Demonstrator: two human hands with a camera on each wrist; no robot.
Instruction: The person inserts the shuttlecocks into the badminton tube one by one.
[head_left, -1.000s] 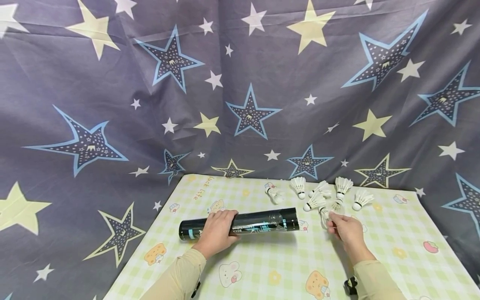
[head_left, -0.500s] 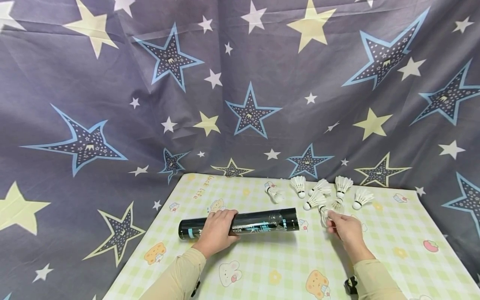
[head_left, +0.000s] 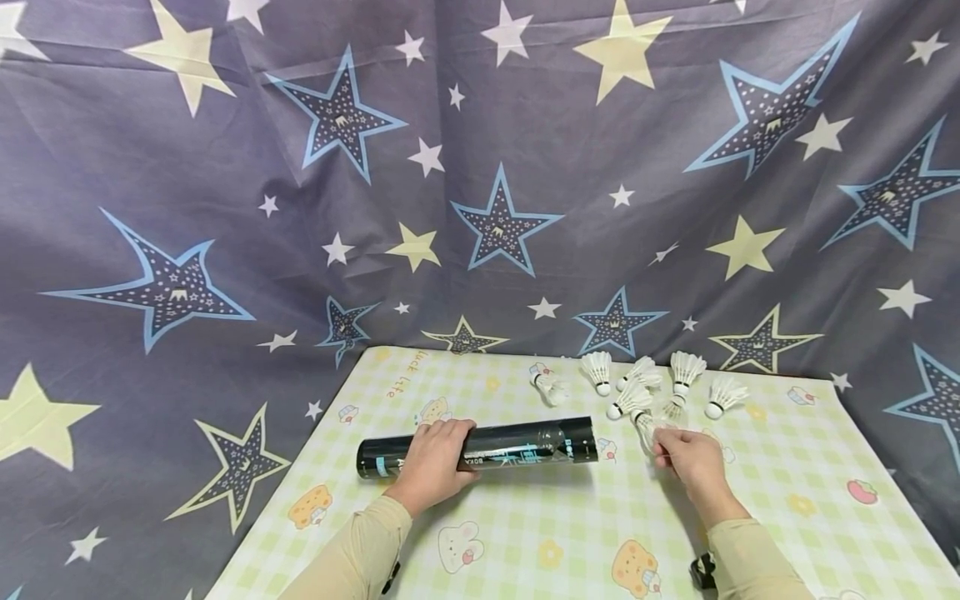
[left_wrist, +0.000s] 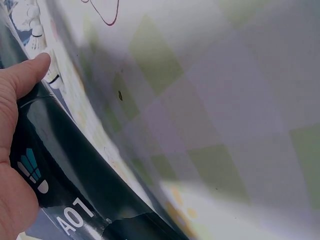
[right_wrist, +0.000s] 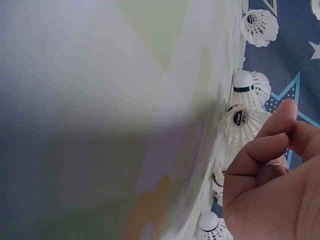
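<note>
My left hand (head_left: 435, 467) grips a black shuttlecock tube (head_left: 528, 443) that lies slantwise above the checked cloth, its right end a little raised. In the left wrist view, the thumb presses on the tube's dark wall (left_wrist: 75, 160) beside the "A01" lettering. Right of the tube, my right hand (head_left: 693, 467) pinches the feather edge of a white shuttlecock (head_left: 643, 429) with thumb and forefinger. Seen from the right wrist, that shuttlecock's open skirt (right_wrist: 242, 132) faces the camera, and the curled fingers (right_wrist: 257, 155) cover part of it.
Several more shuttlecocks lie just beyond the right hand, among them an outer one (head_left: 725, 397) and a back one (head_left: 597, 373). One shuttlecock (head_left: 549, 387) rests apart, behind the tube. A star-patterned curtain (head_left: 480, 208) hangs along the table's (head_left: 540, 517) back edge.
My right hand has shifted very slightly left, and the shuttlecock at its fingertips has tipped a little. The left hand and the tube have stayed in place.
</note>
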